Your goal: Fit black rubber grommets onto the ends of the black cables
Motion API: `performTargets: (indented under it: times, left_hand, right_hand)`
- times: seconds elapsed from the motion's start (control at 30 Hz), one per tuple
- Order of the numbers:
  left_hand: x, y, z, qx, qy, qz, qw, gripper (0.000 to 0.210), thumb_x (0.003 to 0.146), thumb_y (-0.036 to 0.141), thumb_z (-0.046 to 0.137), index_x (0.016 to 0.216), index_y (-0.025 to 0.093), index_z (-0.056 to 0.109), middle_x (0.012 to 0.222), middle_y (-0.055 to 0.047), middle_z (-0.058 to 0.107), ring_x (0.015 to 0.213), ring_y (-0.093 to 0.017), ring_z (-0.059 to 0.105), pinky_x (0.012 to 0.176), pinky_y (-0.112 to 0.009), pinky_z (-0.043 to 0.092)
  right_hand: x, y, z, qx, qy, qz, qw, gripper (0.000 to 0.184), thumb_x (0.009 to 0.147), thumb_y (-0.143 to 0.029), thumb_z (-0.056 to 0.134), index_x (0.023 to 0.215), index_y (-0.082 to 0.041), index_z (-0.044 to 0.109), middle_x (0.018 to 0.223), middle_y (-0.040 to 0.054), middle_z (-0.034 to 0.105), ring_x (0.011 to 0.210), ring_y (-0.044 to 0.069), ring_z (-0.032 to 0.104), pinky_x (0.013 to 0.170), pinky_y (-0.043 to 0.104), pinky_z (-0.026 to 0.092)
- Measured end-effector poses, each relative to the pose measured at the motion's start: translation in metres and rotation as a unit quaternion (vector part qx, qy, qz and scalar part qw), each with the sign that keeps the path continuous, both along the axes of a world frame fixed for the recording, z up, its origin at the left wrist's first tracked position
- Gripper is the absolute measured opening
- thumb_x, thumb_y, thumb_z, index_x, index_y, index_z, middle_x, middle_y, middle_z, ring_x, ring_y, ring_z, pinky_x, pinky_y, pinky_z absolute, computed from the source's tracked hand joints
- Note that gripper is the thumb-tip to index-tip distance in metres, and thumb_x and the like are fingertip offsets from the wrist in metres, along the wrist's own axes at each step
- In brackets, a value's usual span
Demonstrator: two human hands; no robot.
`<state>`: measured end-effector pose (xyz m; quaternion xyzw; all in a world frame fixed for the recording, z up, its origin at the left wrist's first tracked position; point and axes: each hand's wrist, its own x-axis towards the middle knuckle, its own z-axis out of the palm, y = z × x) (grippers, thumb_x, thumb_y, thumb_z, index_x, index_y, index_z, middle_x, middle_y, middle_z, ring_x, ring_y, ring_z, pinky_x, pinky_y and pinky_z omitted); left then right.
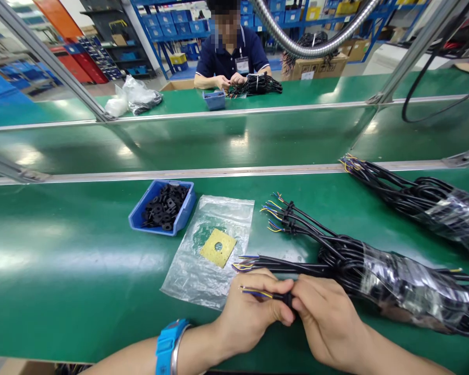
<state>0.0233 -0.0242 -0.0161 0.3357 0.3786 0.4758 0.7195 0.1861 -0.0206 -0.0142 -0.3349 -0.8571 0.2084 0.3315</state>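
Cable end pinched between fingers of both hands, wires pointing left.

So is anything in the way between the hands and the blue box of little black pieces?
Only the flat plastic bag with its yellow square lies between. Both hands, left hand and right hand, pinch one cable; the blue box sits beyond.

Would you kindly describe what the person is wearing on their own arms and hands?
Both forearms are bare, with no sleeves in view, and both hands are gloveless. The left wrist carries a bright blue watch strap with a thin silver bangle beside it. The left hand and right hand show no rings.
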Motion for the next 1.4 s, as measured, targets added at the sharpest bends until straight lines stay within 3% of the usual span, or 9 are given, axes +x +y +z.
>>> performTargets:
  times: [0.17,0.27,0.33,0.47,0.63,0.87,1.1,1.27,1.4]
  left_hand:
    - [-0.006,0.009,0.000,0.030,0.044,-0.030,0.998,0.027,0.058,0.023,0.084,0.084,0.025,0.077,0.067,0.002,0.057,0.050,-0.008,0.059,0.049,-0.019,0.052]
    - [-0.020,0.018,-0.001,0.077,0.115,-0.073,0.988,0.045,0.054,0.017,0.086,0.096,0.024,0.075,0.070,0.002,0.058,0.058,-0.008,0.057,0.058,-0.021,0.052]
    - [-0.031,0.022,0.000,0.068,0.125,-0.105,0.984,0.054,0.055,0.013,0.084,0.106,0.022,0.071,0.076,0.001,0.062,0.064,-0.009,0.059,0.065,-0.022,0.052]
    - [-0.051,0.026,0.007,0.033,0.107,-0.165,0.980,0.049,0.066,0.007,0.071,0.113,0.017,0.064,0.087,-0.003,0.065,0.073,-0.011,0.063,0.070,-0.024,0.052]
    - [-0.061,0.025,0.016,0.013,0.033,-0.234,0.972,0.059,0.058,0.002,0.062,0.115,0.017,0.059,0.102,-0.007,0.064,0.089,-0.020,0.065,0.077,-0.030,0.052]
    - [-0.057,0.028,0.007,-0.067,-0.031,-0.209,0.975,0.042,0.063,0.018,0.067,0.105,0.011,0.064,0.095,-0.011,0.066,0.081,-0.020,0.067,0.073,-0.031,0.052]
    - [-0.054,0.027,-0.002,-0.082,-0.034,-0.188,0.978,0.039,0.063,0.014,0.067,0.102,0.012,0.064,0.091,-0.011,0.069,0.078,-0.021,0.069,0.070,-0.030,0.054]
    - [-0.050,0.026,0.003,-0.106,0.025,-0.175,0.978,0.032,0.061,0.012,0.067,0.093,0.012,0.063,0.083,-0.006,0.068,0.070,-0.015,0.067,0.065,-0.026,0.053]
    - [-0.047,0.023,0.002,-0.098,0.080,-0.222,0.967,0.023,0.067,0.016,0.067,0.089,0.012,0.061,0.073,-0.003,0.066,0.060,-0.011,0.064,0.059,-0.024,0.051]
  right_hand:
    - [0.003,0.005,0.004,0.012,-0.019,0.004,1.000,0.019,0.090,-0.008,0.037,0.077,-0.019,0.046,0.063,-0.0006,0.047,0.056,0.012,0.042,0.053,0.025,0.032]
    - [0.004,0.008,0.004,0.052,-0.029,-0.014,0.998,0.015,0.091,-0.010,0.038,0.082,-0.018,0.047,0.064,0.0001,0.048,0.056,0.013,0.042,0.052,0.025,0.033]
    - [0.004,0.008,0.003,0.061,-0.035,-0.016,0.997,0.013,0.091,-0.011,0.039,0.088,-0.016,0.049,0.065,0.0006,0.048,0.057,0.013,0.042,0.052,0.025,0.033]
    - [0.005,0.008,0.000,0.073,-0.058,-0.016,0.995,0.012,0.092,-0.012,0.040,0.092,-0.015,0.052,0.064,0.0004,0.047,0.055,0.013,0.041,0.051,0.024,0.033]
    - [0.004,0.009,-0.001,0.087,-0.075,-0.014,0.993,0.012,0.092,-0.013,0.042,0.092,-0.014,0.054,0.065,0.0011,0.050,0.056,0.013,0.044,0.051,0.024,0.036]
    - [0.005,0.011,0.000,0.075,-0.092,-0.003,0.993,0.012,0.092,-0.015,0.043,0.093,-0.015,0.055,0.067,0.0019,0.053,0.057,0.013,0.047,0.053,0.024,0.039]
    - [0.005,0.011,0.002,0.064,-0.102,0.007,0.993,0.012,0.091,-0.015,0.044,0.094,-0.014,0.056,0.068,0.0024,0.054,0.058,0.013,0.049,0.055,0.024,0.040]
    - [0.005,0.011,0.001,0.064,-0.104,0.009,0.992,0.012,0.091,-0.015,0.045,0.093,-0.014,0.057,0.069,0.0030,0.055,0.059,0.013,0.050,0.055,0.024,0.041]
    - [0.005,0.010,0.002,0.067,-0.103,0.013,0.992,0.013,0.091,-0.015,0.045,0.094,-0.014,0.057,0.070,0.0030,0.057,0.061,0.014,0.052,0.056,0.025,0.043]
